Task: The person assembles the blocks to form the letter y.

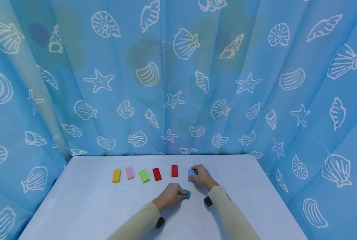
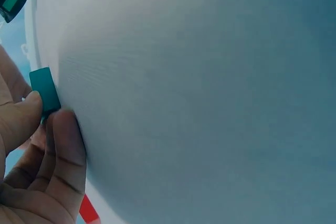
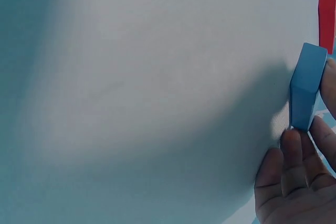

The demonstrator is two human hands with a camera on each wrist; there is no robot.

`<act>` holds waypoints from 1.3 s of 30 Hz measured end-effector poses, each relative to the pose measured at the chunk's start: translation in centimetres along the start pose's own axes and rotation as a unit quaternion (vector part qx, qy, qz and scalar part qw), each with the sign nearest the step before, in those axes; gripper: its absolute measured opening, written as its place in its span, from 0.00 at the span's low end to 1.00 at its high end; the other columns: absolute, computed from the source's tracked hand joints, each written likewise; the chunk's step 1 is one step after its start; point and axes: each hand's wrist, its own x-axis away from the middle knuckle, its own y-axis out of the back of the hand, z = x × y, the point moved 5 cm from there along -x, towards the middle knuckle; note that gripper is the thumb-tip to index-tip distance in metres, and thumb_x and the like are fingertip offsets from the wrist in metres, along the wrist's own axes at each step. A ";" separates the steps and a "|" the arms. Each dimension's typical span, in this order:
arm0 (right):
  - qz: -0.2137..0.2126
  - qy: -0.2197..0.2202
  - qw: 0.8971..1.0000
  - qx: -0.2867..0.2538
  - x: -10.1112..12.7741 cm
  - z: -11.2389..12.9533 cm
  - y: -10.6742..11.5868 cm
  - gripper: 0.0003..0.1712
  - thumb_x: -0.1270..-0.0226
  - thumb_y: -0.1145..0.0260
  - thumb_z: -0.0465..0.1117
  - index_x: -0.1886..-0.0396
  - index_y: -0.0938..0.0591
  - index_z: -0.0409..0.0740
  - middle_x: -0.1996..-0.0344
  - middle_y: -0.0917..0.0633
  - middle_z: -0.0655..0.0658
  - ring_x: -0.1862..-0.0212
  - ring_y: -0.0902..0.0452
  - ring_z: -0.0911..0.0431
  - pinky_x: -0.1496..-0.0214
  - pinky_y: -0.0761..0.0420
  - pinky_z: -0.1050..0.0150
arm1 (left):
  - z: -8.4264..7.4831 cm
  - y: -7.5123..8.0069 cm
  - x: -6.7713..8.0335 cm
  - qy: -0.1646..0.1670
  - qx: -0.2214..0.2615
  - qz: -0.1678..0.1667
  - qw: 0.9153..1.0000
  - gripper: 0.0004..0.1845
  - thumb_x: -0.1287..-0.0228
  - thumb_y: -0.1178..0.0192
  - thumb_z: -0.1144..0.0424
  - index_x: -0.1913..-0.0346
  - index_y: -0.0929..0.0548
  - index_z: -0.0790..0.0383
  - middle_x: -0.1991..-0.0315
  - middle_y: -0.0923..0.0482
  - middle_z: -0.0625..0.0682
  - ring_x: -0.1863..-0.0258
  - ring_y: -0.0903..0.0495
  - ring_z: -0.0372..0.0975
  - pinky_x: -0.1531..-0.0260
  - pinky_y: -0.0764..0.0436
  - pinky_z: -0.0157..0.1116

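My left hand [image 1: 172, 194] pinches a small teal block [image 1: 187, 194] between thumb and fingers, low over the white table and nearer to me than the row of blocks. In the left wrist view the thumb lies along the side of this teal block [image 2: 45, 88]. Farther to the right, my right hand [image 1: 203, 176] holds a light blue block [image 1: 191, 174] at the right end of the row. The right wrist view shows that light blue block [image 3: 306, 85] between the thumb and fingers, and part of it is hidden behind them in the head view.
Left of the light blue block, a red block [image 1: 174, 171], another red block [image 1: 157, 174], a lime green block [image 1: 144, 176], a pink block [image 1: 129, 173] and a yellow block [image 1: 116, 176] lie spaced apart on the white table [image 1: 85, 210]. A blue shell-patterned curtain [image 1: 166, 110] surrounds the table.
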 end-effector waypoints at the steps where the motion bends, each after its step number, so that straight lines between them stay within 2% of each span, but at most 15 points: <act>1: 0.001 -0.002 1.000 -0.002 0.0 0.0 0.0 0.26 0.46 0.30 0.47 0.47 0.23 0.45 0.51 0.23 0.43 0.51 0.26 0.51 0.45 0.25 0.53 | -0.1 -0.1 -0.2 -0.001 -0.001 -0.001 1.000 0.14 0.45 0.36 0.63 0.54 0.16 0.55 0.67 0.16 0.42 0.62 0.19 0.33 0.63 0.21 0.26; 8: 0.012 0.001 1.000 -0.022 0.5 -0.1 0.1 0.26 0.48 0.29 0.46 0.49 0.22 0.46 0.52 0.23 0.44 0.55 0.27 0.52 0.47 0.23 0.55 | -0.3 -0.8 -1.2 0.002 -0.012 -0.012 1.000 0.13 0.45 0.36 0.63 0.55 0.15 0.55 0.70 0.19 0.41 0.66 0.21 0.32 0.65 0.23 0.24; 15: 0.026 0.009 1.000 -0.010 0.5 -0.8 0.0 0.26 0.49 0.28 0.47 0.50 0.22 0.46 0.61 0.24 0.47 0.63 0.30 0.55 0.58 0.23 0.63 | -0.7 -1.1 -2.0 0.004 -0.017 -0.016 1.000 0.12 0.45 0.36 0.63 0.56 0.15 0.55 0.69 0.19 0.42 0.64 0.21 0.32 0.65 0.23 0.24; 21: 0.040 0.009 0.999 -0.019 0.7 -1.1 -0.1 0.26 0.51 0.27 0.48 0.51 0.22 0.47 0.60 0.23 0.47 0.62 0.29 0.55 0.56 0.21 0.61 | -0.9 -1.2 -2.4 0.019 -0.012 -0.017 1.000 0.12 0.44 0.36 0.63 0.56 0.15 0.56 0.69 0.20 0.42 0.63 0.22 0.34 0.64 0.23 0.25; 34: 0.051 0.026 0.998 -0.022 1.4 -1.1 0.7 0.26 0.50 0.28 0.47 0.50 0.22 0.46 0.60 0.24 0.48 0.63 0.30 0.56 0.58 0.24 0.62 | -1.1 -1.5 -3.2 -0.006 -0.010 -0.026 1.000 0.12 0.44 0.36 0.63 0.55 0.15 0.57 0.68 0.18 0.44 0.63 0.21 0.34 0.63 0.22 0.25; 39: 0.052 0.039 0.998 -0.020 1.4 -1.0 0.7 0.26 0.49 0.28 0.46 0.50 0.22 0.45 0.62 0.23 0.48 0.64 0.30 0.56 0.59 0.24 0.62 | -1.3 -1.2 -3.1 -0.003 -0.008 -0.024 1.000 0.13 0.44 0.36 0.64 0.55 0.15 0.57 0.66 0.18 0.45 0.62 0.21 0.35 0.63 0.21 0.26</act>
